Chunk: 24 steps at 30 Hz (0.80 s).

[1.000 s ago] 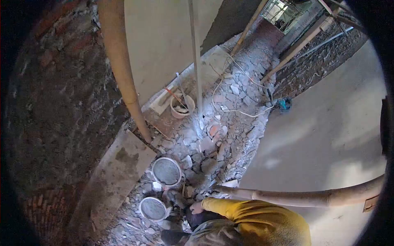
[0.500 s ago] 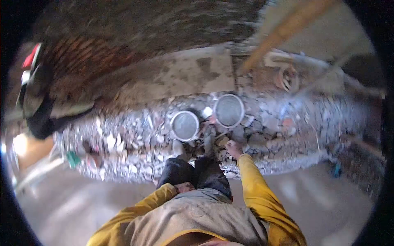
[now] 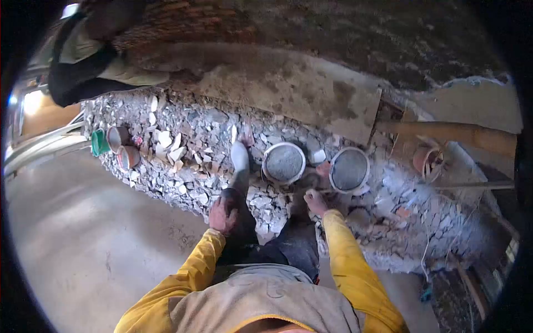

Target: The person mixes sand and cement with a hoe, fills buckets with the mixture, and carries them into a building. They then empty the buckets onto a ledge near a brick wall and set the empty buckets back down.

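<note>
Grey mortar fills the right pan [image 3: 349, 170] on the rubble just beyond the right hand [image 3: 315, 201], whose grip I cannot tell, so it looks heavy, best gripped at its rim, while the left hand [image 3: 223, 215] rests flat on the knee [image 3: 236, 206].

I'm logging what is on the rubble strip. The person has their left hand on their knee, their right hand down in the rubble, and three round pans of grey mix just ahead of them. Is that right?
Not quite: the head view shows two round pans of grey mix, not three, one ahead of the knees and one beside it. The rest holds: the left hand rests on the knee and the right hand is down in the rubble.
</note>
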Available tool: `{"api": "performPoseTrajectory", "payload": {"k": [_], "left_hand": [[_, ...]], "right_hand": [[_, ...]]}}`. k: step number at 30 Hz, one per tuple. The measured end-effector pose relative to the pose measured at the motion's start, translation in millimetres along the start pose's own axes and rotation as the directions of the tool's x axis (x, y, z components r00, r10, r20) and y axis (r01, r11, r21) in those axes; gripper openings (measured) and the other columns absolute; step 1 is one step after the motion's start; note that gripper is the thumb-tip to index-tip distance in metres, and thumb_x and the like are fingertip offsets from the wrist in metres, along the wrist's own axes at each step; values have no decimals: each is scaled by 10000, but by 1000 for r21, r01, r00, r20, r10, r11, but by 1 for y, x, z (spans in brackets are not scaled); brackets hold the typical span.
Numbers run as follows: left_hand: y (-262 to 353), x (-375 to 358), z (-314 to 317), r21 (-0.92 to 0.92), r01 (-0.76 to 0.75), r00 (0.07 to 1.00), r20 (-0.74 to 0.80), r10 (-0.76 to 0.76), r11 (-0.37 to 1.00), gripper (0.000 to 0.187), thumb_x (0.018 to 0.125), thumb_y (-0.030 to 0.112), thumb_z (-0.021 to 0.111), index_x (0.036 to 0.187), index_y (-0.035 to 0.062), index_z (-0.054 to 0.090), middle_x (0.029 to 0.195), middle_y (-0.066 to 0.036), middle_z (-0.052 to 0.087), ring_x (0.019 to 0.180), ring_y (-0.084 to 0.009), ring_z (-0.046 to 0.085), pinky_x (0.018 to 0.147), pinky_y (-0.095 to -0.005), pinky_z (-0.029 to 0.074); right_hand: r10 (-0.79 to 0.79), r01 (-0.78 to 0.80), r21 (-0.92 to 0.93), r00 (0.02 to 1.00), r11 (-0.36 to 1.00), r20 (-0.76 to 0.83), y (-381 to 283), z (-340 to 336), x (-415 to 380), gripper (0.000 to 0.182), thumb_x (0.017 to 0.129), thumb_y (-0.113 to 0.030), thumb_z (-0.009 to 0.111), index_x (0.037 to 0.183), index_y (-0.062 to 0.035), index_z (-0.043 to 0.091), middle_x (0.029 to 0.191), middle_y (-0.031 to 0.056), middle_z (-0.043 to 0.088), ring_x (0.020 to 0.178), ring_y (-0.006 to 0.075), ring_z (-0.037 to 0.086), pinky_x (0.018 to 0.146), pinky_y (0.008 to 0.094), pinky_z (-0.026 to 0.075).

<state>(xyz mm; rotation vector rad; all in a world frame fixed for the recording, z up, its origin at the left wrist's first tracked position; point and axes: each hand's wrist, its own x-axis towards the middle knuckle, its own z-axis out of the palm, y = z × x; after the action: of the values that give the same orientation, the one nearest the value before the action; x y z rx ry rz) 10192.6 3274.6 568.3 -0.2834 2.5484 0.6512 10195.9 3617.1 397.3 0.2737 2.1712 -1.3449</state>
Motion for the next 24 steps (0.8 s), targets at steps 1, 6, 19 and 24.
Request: {"api": "performPoseTrajectory", "payload": {"k": [1,6,19,24], "left_hand": [[-16,3,9,141,46,999,-29,-43,989,468,752,257,661,1144,46,514,1113,-206,550,1044,-400,532,859,-449,446],[-53,36,33,224,283,895,287,-341,932,824,686,409,707,1354,89,345,1257,-247,456,1164,-420,473,945,-490,430],[-86,67,15,178,447,776,411,-479,877,836,607,388,739,1343,188,398,1236,-189,483,1142,-390,491,937,-459,440],[-93,65,22,134,459,781,411,-470,878,843,615,399,722,1355,182,379,1227,-213,489,1133,-401,494,931,-464,446]], "right_hand": [[41,-41,-4,999,999,8,0,10,8,222,816,-223,598,824,-11,534,813,198,595,795,347,583,706,422,448],[124,-123,-17,992,992,39,12,73,48,217,825,-235,574,852,-21,547,761,183,590,727,325,584,654,411,449],[313,1,-563,831,826,460,71,220,94,590,709,-472,695,1087,-25,623,1071,278,591,1090,394,534,955,463,387],[-2,37,-115,958,993,285,-6,130,123,433,825,-408,596,1012,-19,636,1047,231,625,1027,374,574,883,453,424]]}}
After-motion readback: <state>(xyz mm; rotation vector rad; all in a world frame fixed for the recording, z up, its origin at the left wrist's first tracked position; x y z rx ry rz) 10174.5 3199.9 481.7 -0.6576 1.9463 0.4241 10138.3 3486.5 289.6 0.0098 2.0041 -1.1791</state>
